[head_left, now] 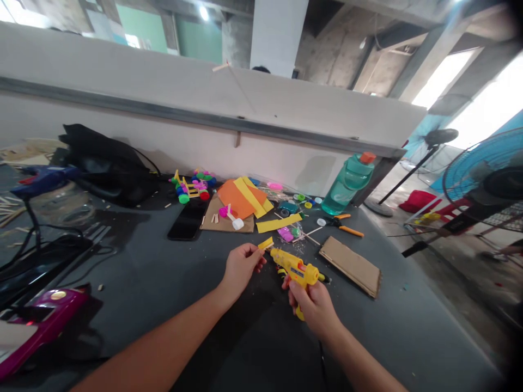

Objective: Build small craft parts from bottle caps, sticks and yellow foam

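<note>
My right hand (308,302) is wrapped round the handle of a yellow hot glue gun (293,265), whose nozzle points left. Between the thumb and fingers of my left hand (244,267) is a small yellow strip (265,244), its end close to the nozzle; whether they touch I cannot tell. Just beyond lie a longer yellow paper strip (278,223) and a small bag with purple and green pieces (288,234). Orange paper (232,197) with yellow strips on it rests on a piece of cardboard (208,222).
A black phone (188,220) and a colourful small model (190,188) lie at the back left. To the right are a cardboard piece (350,267), orange-handled pliers (349,226) and a green bottle (347,185). A magenta device (49,321) and a blue glue gun (44,179) occupy the left side.
</note>
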Available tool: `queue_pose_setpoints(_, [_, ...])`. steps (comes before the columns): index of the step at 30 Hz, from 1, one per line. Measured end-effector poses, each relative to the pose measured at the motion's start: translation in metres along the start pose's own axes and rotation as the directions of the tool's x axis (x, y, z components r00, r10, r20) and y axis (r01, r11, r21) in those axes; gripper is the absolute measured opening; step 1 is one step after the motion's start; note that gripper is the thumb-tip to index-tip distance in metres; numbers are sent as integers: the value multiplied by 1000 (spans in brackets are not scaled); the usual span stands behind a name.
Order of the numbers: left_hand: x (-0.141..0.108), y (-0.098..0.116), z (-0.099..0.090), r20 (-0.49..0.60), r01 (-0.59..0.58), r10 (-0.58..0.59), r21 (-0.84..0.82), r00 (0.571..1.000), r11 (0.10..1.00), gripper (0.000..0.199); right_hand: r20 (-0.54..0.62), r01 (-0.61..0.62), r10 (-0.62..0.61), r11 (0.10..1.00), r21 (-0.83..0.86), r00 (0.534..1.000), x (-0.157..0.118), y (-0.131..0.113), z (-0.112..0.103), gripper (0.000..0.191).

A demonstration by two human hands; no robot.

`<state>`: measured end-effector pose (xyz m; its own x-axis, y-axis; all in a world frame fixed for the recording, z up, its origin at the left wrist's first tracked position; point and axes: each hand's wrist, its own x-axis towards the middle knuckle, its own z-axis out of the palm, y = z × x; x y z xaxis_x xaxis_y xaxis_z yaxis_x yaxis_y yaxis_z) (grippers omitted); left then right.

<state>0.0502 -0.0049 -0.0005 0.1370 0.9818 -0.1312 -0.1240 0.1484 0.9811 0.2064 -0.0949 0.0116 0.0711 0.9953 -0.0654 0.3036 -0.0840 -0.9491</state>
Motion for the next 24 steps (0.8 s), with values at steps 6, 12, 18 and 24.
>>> queue_pose_setpoints(6, [0, 0, 0, 6, 0, 0, 22, 1000, 1000, 22, 0, -1, 1, 1000, -19, 1000, -1, 0, 0, 36])
queue_pose_setpoints(12, [-1, 1, 1, 4, 0, 0, 31, 1000, 1000, 21, -2, 39, -39, 997, -61, 999, 0, 5, 1, 34])
queue_pose_setpoints(18, [-1, 0, 1, 9, -9, 9, 33, 1000, 999, 22, -12, 20, -20, 998, -51, 1000, 0, 8, 3, 31])
queue_pose_setpoints(24, [-2, 2, 1, 2, 3, -3, 30, 1000, 1000, 21, -13, 21, -23, 996, -83, 1000, 1, 9, 3, 30])
